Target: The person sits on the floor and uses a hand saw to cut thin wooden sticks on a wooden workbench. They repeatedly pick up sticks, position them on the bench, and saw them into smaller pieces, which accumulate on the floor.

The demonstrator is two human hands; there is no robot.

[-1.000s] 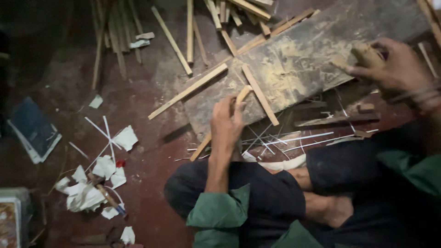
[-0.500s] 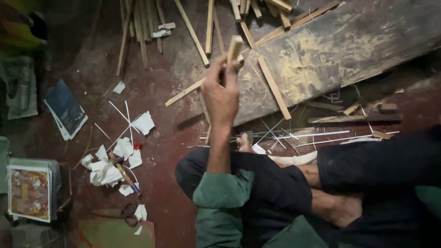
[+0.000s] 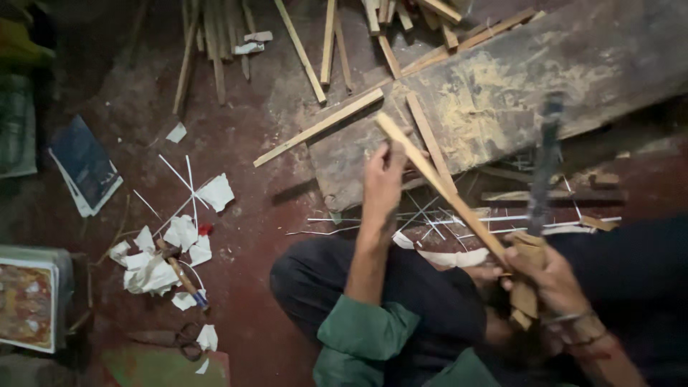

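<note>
right hand now in view gripping a blurred blade, left hand closed on bamboo strip slanting between both hands

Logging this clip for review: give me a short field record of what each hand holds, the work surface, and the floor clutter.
left hand: grips upper part of a long wooden strip
right hand: holds a blade with wooden handle, raised, blurred
work surface: worn wooden plank
floor: loose wooden sticks, white paper scraps, scissors, dark booklet

Pale bamboo strip slanting above lap; blurred dark knife upright beside it.
</note>
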